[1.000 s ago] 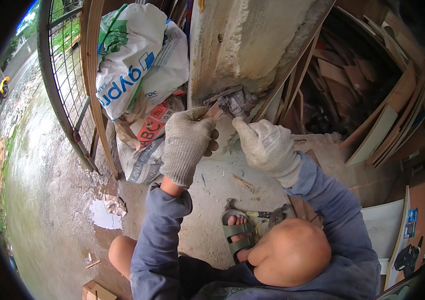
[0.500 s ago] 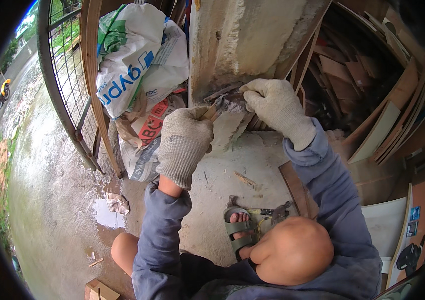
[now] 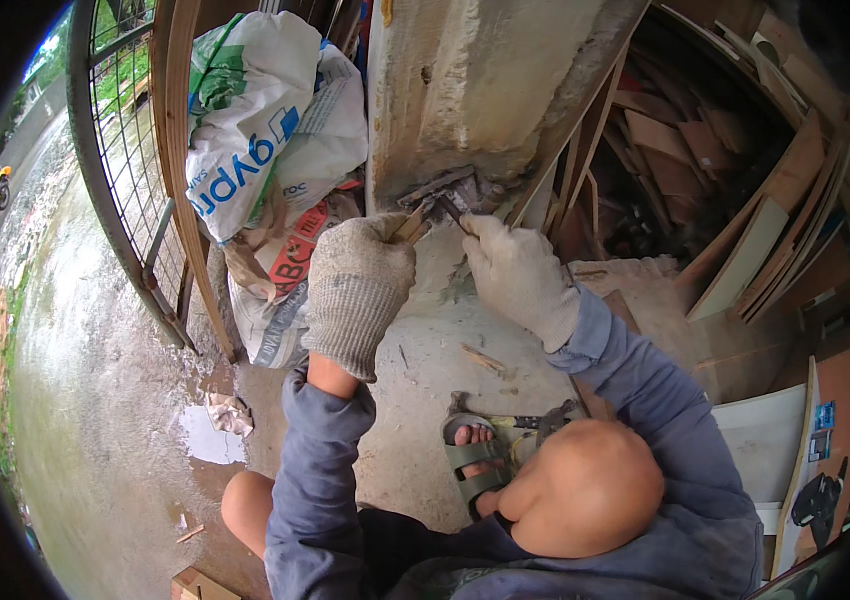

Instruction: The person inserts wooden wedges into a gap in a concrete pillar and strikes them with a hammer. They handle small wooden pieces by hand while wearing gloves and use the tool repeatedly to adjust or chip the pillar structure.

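My left hand (image 3: 360,285), in a knitted off-white work glove, is closed around a short piece of wood (image 3: 411,227) that sticks out beyond the fingers. My right hand (image 3: 520,282), gloved alike, pinches a thin dark stick-like piece (image 3: 453,208); its exact kind does not show. The tips of both pieces nearly meet in front of a rough, broken patch (image 3: 470,188) at the foot of a concrete pillar (image 3: 490,90). Whether they touch each other I cannot tell.
White and printed sacks (image 3: 275,130) slump left of the pillar, beside a wire-mesh gate (image 3: 125,130). Boards (image 3: 775,240) lean at the right. A hammer (image 3: 505,420) lies by my sandalled foot (image 3: 477,455). Wood splinters (image 3: 483,358) and crumpled paper (image 3: 230,413) lie on the floor.
My right hand has come down and left from the broken patch, closer to my left hand, and the dark piece now shows in its fingers. My left hand keeps its grip, almost in place.
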A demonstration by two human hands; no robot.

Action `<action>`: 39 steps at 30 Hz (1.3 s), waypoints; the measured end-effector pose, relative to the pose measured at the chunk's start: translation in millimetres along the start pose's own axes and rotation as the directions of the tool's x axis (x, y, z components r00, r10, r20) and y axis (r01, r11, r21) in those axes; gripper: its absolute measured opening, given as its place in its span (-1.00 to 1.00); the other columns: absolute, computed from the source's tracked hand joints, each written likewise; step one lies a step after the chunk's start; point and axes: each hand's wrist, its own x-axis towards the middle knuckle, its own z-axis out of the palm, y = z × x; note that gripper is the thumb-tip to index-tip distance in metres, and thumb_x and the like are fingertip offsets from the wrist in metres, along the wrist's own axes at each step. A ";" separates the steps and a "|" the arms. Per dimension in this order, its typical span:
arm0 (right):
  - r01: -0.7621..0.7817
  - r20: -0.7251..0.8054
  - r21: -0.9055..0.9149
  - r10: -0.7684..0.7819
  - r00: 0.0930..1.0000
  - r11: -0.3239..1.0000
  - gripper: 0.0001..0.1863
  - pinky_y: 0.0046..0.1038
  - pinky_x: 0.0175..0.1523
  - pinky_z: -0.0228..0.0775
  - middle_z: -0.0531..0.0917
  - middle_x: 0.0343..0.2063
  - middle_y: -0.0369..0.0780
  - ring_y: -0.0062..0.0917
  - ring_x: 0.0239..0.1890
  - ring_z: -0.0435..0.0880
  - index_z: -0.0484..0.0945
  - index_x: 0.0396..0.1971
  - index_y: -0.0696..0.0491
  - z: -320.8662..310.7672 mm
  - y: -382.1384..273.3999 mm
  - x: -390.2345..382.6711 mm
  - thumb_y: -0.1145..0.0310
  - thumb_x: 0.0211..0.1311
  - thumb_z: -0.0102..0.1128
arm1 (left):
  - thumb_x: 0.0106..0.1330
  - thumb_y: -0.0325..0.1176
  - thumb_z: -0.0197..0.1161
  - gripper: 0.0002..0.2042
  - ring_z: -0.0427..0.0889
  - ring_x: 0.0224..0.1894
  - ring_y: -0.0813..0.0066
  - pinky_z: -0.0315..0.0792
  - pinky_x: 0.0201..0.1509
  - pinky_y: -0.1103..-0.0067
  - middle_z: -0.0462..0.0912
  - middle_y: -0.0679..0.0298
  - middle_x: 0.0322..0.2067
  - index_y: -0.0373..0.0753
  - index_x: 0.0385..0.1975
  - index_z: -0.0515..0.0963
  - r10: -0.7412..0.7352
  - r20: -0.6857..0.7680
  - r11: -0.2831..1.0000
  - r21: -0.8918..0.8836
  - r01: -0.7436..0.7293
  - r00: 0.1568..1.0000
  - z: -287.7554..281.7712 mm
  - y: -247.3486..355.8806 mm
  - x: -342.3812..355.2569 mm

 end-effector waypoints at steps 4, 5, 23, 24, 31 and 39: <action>-0.117 0.001 -0.115 0.118 0.993 0.986 -0.78 -0.12 -0.29 0.63 0.68 -0.55 0.08 -0.05 -0.40 0.76 0.61 -0.30 0.19 -6.4 -4.4 23.8 0.32 0.35 0.15 | 0.14 -0.34 0.22 -0.71 0.74 -0.35 0.00 0.61 -0.18 0.29 0.69 -0.04 -0.48 -0.21 -0.17 0.75 0.106 -0.050 0.981 0.167 -0.096 0.993 2.2 3.2 2.1; -0.101 0.000 -0.177 0.103 0.995 0.979 -0.77 -0.15 -0.30 0.65 0.68 -0.59 0.05 -0.10 -0.43 0.77 0.61 -0.36 0.19 -8.2 -4.5 29.7 0.31 0.33 0.14 | 0.14 -0.35 0.22 -0.71 0.74 -0.34 -0.01 0.61 -0.17 0.28 0.69 -0.04 -0.47 -0.20 -0.17 0.76 0.155 -0.069 0.965 0.226 -0.136 0.986 3.2 2.5 2.6; 0.123 -0.116 -0.298 -0.164 0.980 0.947 -0.70 -0.16 -0.25 0.56 0.68 -0.35 -0.07 -0.13 -0.28 0.70 0.61 -0.02 0.10 -18.8 -3.3 -10.3 0.49 0.23 0.26 | 0.20 -0.34 0.21 -0.70 0.75 -0.32 0.01 0.61 -0.15 0.27 0.70 -0.05 -0.42 -0.14 -0.11 0.75 0.136 -0.019 0.981 0.140 -0.132 0.991 -5.2 -0.6 11.0; 0.139 -0.183 -0.258 -0.190 0.965 0.956 -0.68 -0.16 -0.26 0.56 0.68 -0.36 -0.08 -0.13 -0.30 0.70 0.61 -0.02 0.11 -11.5 -0.9 -19.0 0.50 0.21 0.28 | 0.21 -0.35 0.21 -0.70 0.75 -0.34 0.04 0.61 -0.16 0.29 0.70 -0.05 -0.43 -0.16 -0.10 0.75 0.099 -0.008 0.992 0.082 -0.098 0.995 -4.6 -0.4 10.6; 0.101 -0.331 -0.188 -0.160 0.930 0.977 -0.69 -0.19 -0.36 0.57 0.67 -0.42 -0.12 -0.16 -0.38 0.70 0.64 -0.06 0.11 15.2 4.7 -21.6 0.51 0.16 0.34 | 0.30 -0.37 0.21 -0.70 0.72 -0.53 0.33 0.57 -0.35 0.47 0.71 0.03 -0.52 -0.32 -0.03 0.70 -0.035 0.035 0.996 -0.083 0.038 0.999 -3.4 -5.9 10.4; 0.087 -0.240 -0.236 -0.145 0.960 0.968 -0.78 -0.21 -0.38 0.57 0.66 -0.46 -0.11 -0.18 -0.41 0.70 0.64 -0.14 0.10 -8.4 6.0 2.2 0.45 0.21 0.30 | 0.37 -0.44 0.16 -0.68 0.56 -0.67 0.59 0.44 -0.61 0.63 0.66 0.26 -0.53 -0.39 0.06 0.66 -0.227 0.158 0.939 -0.225 0.259 0.961 -16.3 7.4 10.5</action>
